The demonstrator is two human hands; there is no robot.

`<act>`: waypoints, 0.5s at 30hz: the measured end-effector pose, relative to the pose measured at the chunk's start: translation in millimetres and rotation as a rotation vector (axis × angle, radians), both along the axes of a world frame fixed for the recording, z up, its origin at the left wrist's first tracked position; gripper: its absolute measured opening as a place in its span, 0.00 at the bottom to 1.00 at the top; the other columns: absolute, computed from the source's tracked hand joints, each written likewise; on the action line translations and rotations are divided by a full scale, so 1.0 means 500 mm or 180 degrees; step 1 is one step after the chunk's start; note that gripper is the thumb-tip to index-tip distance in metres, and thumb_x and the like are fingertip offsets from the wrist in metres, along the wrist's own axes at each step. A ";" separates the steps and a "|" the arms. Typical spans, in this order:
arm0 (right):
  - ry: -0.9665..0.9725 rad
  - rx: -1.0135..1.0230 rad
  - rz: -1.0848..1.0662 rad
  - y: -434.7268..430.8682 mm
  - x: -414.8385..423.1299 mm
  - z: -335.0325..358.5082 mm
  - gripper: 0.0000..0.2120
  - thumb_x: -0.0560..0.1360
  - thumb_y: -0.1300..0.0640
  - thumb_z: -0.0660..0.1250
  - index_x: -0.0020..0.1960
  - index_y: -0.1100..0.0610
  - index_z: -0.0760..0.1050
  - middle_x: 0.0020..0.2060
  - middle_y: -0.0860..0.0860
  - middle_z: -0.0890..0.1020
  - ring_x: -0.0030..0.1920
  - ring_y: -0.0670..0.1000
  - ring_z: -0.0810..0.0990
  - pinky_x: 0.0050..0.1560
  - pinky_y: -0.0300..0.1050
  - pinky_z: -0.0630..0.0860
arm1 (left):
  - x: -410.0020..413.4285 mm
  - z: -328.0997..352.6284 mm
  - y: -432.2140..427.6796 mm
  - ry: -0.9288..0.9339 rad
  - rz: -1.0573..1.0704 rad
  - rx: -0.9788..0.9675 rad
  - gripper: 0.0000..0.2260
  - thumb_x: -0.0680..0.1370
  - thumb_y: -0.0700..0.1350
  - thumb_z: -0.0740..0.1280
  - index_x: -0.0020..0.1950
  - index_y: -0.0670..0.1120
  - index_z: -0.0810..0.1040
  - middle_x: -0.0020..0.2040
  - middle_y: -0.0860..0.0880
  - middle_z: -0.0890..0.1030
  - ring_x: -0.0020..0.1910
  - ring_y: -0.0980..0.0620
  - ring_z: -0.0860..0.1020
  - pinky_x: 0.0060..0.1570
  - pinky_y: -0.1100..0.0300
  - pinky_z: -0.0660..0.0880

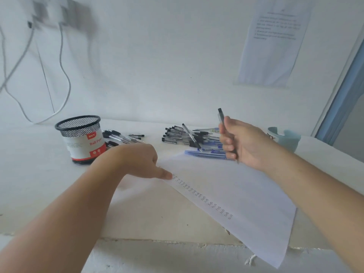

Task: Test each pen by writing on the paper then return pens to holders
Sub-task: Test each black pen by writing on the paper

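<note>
A white sheet of paper (242,198) lies slanted on the ledge, with a row of small scribbles along its left edge. My left hand (141,160) rests by the paper's top left corner, its fingers curled under and the thumb tip pressing the paper's edge. My right hand (242,142) is raised above the paper's far end and grips a black-capped clear pen (221,117) upright in its curled fingers. A black mesh pen holder (82,138) with a red and white label stands at the left. A teal holder (285,137) stands at the far right.
Loose black pens (122,137) lie beside the mesh holder. A larger pile of black pens (185,136) and several blue pens (206,153) lies behind the paper. White cables (65,75) hang on the wall at the left. The ledge's front edge (157,241) runs close below.
</note>
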State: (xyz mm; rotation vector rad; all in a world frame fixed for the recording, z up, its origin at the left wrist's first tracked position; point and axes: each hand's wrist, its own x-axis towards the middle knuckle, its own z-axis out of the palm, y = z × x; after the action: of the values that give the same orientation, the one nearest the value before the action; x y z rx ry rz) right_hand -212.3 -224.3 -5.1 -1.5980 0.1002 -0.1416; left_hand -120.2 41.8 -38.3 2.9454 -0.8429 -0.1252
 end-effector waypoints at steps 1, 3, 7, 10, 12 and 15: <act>-0.0104 -0.0187 -0.0068 0.005 0.015 -0.002 0.15 0.85 0.47 0.60 0.44 0.55 0.71 0.30 0.51 0.66 0.29 0.49 0.62 0.31 0.44 0.56 | 0.001 0.000 0.000 0.0002 0.0000 -0.0005 0.29 0.70 0.75 0.68 0.38 0.47 0.74 0.36 0.52 0.75 0.35 0.51 0.74 0.38 0.57 0.67; -0.0267 -0.0625 -0.0142 0.021 0.049 -0.006 0.12 0.85 0.54 0.62 0.44 0.57 0.74 0.33 0.53 0.70 0.29 0.50 0.64 0.31 0.44 0.59 | 0.003 -0.002 0.001 0.0036 0.0027 -0.0032 0.30 0.69 0.75 0.68 0.38 0.47 0.74 0.36 0.52 0.75 0.35 0.51 0.74 0.39 0.57 0.68; -0.0486 -0.2775 -0.0384 0.066 0.119 -0.014 0.13 0.80 0.65 0.61 0.55 0.57 0.84 0.44 0.51 0.80 0.43 0.53 0.77 0.46 0.43 0.71 | 0.001 -0.002 0.001 0.0089 0.0058 -0.0064 0.29 0.69 0.75 0.68 0.39 0.47 0.76 0.36 0.52 0.77 0.36 0.52 0.75 0.39 0.58 0.69; -0.0718 -0.3497 -0.0486 0.115 0.163 -0.021 0.12 0.76 0.68 0.62 0.55 0.67 0.82 0.52 0.60 0.84 0.57 0.60 0.80 0.58 0.54 0.77 | -0.001 0.001 -0.001 0.0106 0.0083 -0.0064 0.29 0.69 0.75 0.68 0.39 0.47 0.76 0.36 0.52 0.76 0.36 0.52 0.74 0.38 0.58 0.69; -0.0704 -0.3613 -0.0472 0.144 0.194 -0.030 0.12 0.75 0.67 0.64 0.52 0.60 0.85 0.51 0.56 0.86 0.56 0.57 0.81 0.58 0.52 0.78 | -0.001 0.000 0.000 0.0114 0.0089 -0.0076 0.29 0.69 0.75 0.68 0.38 0.48 0.76 0.35 0.52 0.76 0.35 0.51 0.74 0.37 0.58 0.68; -0.0566 -0.3826 -0.0503 0.171 0.229 -0.048 0.13 0.71 0.66 0.65 0.45 0.53 0.84 0.48 0.53 0.85 0.51 0.57 0.81 0.53 0.51 0.81 | -0.002 -0.002 0.001 0.0108 0.0094 -0.0071 0.30 0.69 0.76 0.68 0.38 0.47 0.76 0.35 0.52 0.75 0.35 0.51 0.74 0.37 0.58 0.68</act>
State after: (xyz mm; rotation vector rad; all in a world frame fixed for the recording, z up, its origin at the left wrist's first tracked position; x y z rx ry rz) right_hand -98.0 -138.7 -29.1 -2.7623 -0.0111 -0.5372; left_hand -120.9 42.5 -39.3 2.9248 -0.7909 -0.1625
